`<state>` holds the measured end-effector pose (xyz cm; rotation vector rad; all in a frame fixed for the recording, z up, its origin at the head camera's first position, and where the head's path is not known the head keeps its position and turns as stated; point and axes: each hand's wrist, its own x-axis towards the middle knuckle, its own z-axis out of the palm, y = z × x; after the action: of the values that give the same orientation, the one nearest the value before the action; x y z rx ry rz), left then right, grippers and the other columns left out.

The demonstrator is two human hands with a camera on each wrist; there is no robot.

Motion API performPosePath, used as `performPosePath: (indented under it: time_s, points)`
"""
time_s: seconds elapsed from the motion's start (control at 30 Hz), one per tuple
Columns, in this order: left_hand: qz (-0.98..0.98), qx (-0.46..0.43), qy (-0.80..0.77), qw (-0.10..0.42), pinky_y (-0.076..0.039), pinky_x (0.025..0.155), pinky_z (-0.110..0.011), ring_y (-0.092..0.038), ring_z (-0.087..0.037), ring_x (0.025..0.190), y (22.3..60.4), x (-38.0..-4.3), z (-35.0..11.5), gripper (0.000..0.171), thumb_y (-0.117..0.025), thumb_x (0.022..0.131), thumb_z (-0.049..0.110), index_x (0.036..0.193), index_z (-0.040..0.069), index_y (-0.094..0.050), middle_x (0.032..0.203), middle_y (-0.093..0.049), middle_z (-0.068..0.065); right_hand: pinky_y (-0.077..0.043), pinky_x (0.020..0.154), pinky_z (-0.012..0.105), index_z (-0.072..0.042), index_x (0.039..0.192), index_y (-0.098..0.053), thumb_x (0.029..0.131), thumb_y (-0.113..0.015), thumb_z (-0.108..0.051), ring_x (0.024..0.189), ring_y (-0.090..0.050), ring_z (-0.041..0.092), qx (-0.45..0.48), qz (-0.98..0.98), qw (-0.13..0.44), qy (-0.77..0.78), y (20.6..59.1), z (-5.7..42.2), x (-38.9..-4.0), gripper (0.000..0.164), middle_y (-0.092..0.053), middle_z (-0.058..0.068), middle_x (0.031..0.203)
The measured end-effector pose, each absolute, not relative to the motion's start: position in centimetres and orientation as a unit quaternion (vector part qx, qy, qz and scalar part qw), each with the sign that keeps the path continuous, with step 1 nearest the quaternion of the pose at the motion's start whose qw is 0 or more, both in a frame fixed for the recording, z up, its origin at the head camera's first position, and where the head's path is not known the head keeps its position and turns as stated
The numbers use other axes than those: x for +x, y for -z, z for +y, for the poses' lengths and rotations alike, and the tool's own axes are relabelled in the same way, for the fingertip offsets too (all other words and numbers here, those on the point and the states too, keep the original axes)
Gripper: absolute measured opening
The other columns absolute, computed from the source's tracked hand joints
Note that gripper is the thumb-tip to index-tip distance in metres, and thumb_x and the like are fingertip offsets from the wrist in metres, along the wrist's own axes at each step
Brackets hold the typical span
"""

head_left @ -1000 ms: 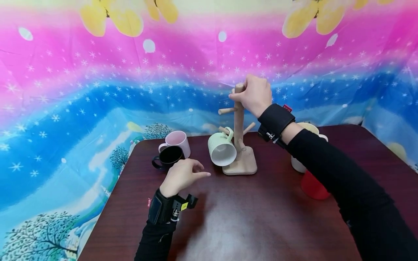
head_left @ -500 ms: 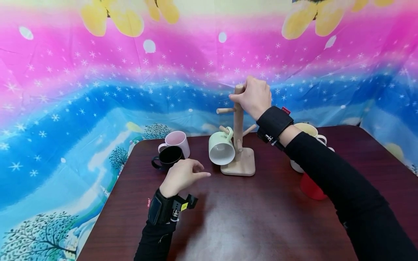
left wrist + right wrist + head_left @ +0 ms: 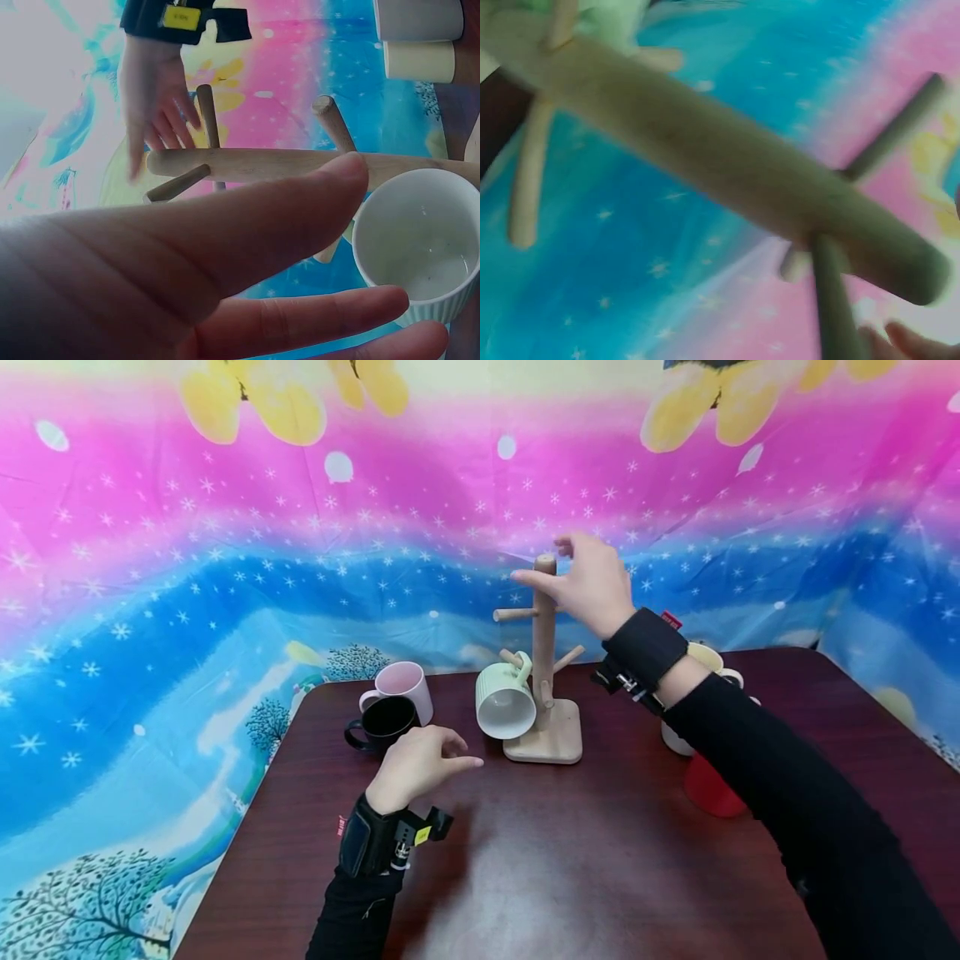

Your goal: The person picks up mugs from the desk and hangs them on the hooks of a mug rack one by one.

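Right hand (image 3: pixel 596 583): thumb and fingers apart, nothing gripped, at top of wooden mug tree (image 3: pixel 543 639); contact unclear. Pale green mug (image 3: pixel 504 703) hangs by handle, lower peg. Left hand (image 3: pixel 416 766): loosely bent, holding nothing, near black mug (image 3: pixel 387 720).

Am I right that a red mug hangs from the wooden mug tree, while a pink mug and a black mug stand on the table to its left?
The colour is wrong: the head view shows a pale green mug hanging from the wooden mug tree; the pink mug and black mug do stand to its left.
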<state>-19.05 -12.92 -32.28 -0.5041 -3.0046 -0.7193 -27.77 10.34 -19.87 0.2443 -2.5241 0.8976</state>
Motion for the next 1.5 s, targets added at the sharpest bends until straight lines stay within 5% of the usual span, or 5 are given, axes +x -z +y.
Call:
performPosePath:
  time_s: [0.37, 0.73, 0.97, 1.17, 1.5]
  points:
    - [-0.960, -0.160, 0.228, 0.005, -0.046, 0.061, -0.025, -0.057, -0.006, 0.068, 32.1, -19.2, -12.7, 0.023, -0.070, 0.078, 0.040, 0.086, 0.019, -0.071, 0.079, -0.067, 0.007, -0.033, 0.103, 0.035, -0.003, 0.126, -0.054, 0.081, -0.070, -0.025, 0.122, -0.046, 0.022, 0.086, -0.772, 0.426, -0.464, 24.1, 14.4, -20.4, 0.052, -0.054, 0.012, 0.127]
    - [-0.959, -0.159, 0.233, 0.008, -0.047, 0.063, -0.026, -0.058, -0.007, 0.071, 32.1, -19.3, -13.0, 0.024, -0.070, 0.078, 0.040, 0.088, 0.018, -0.071, 0.080, -0.068, 0.007, -0.040, 0.087, 0.015, -0.004, 0.107, -0.067, 0.081, -0.070, -0.023, 0.098, -0.051, -0.005, 0.002, -0.815, 0.341, -0.470, 31.1, 18.2, -18.5, 0.032, -0.065, 0.008, 0.107]
    - [-0.959, -0.162, 0.233, 0.005, -0.047, 0.062, -0.025, -0.058, -0.007, 0.070, 32.2, -19.4, -13.1, 0.024, -0.069, 0.078, 0.039, 0.089, 0.017, -0.071, 0.081, -0.068, 0.006, -0.042, 0.073, 0.009, -0.007, 0.101, -0.069, 0.084, -0.066, -0.032, 0.079, -0.050, -0.018, 0.017, -0.850, 0.281, -0.446, 32.2, 19.7, -18.9, 0.031, -0.062, -0.017, 0.086]
    - [-0.960, -0.157, 0.234, -0.003, -0.048, 0.064, -0.026, -0.059, -0.007, 0.071, 32.3, -19.4, -12.9, 0.024, -0.070, 0.078, 0.039, 0.089, 0.018, -0.071, 0.082, -0.068, 0.006, -0.040, 0.074, 0.009, -0.006, 0.103, -0.068, 0.085, -0.064, -0.034, 0.084, -0.052, -0.010, 0.028, -0.873, 0.260, -0.412, 32.5, 20.2, -19.0, 0.034, -0.068, 0.012, 0.096]
    - [-0.964, -0.144, 0.225, -0.013, -0.047, 0.062, -0.026, -0.058, -0.007, 0.069, 32.7, -19.4, -12.8, 0.023, -0.069, 0.078, 0.040, 0.087, 0.018, -0.071, 0.080, -0.067, 0.006, -0.038, 0.052, 0.028, -0.003, 0.098, -0.067, 0.080, -0.071, -0.026, 0.060, -0.051, 0.019, 0.088, -0.935, 0.218, -0.264, 32.9, 19.9, -19.4, 0.030, -0.064, 0.011, 0.074]
